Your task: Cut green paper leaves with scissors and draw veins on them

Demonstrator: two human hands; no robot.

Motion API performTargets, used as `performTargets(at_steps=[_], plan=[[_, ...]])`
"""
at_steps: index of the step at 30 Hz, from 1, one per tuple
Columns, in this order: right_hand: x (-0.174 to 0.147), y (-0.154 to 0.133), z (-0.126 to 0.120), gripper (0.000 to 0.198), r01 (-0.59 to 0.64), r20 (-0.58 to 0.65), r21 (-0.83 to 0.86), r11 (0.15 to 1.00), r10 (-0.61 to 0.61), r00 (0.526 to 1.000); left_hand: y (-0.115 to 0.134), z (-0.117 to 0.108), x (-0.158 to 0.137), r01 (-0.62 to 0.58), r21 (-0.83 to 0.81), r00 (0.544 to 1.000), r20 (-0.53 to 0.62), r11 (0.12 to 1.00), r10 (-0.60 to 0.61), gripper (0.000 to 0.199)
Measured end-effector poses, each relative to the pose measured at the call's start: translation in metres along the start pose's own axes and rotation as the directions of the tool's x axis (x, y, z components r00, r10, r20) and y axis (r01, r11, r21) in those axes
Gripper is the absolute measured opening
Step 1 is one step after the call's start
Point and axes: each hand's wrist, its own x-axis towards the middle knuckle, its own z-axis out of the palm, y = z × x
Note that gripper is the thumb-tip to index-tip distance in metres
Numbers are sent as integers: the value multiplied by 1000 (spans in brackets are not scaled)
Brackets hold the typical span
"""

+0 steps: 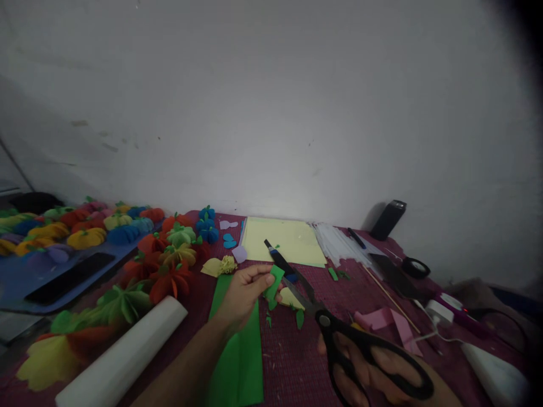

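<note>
Paper pumpkins (169,257) occupy the left of the table (280,362) (1 paper roll (127,350) lies beside the nearest); a paper stack (284,240) lies behind the scissors (324,320); at right, a tape roll (406,268) lies before a can (387,221).

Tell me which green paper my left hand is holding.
The small piece pinched in your left hand; the long green sheet and loose scraps lie on the table.

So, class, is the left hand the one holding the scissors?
No, the right hand has its fingers in the handles of the scissors, while the left hand pinches a green scrap.
</note>
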Motion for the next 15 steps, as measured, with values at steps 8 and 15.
performTargets(at_steps=[8,15], plan=[[-2,7,-1,63,110,-38,202,973,-104,994,1,-1,-2,18,144,993,116,989,-35,23],[-4,17,-10,61,118,-49,206,971,-111,993,2,1,-4,66,221,978,180,973,-107,17]])
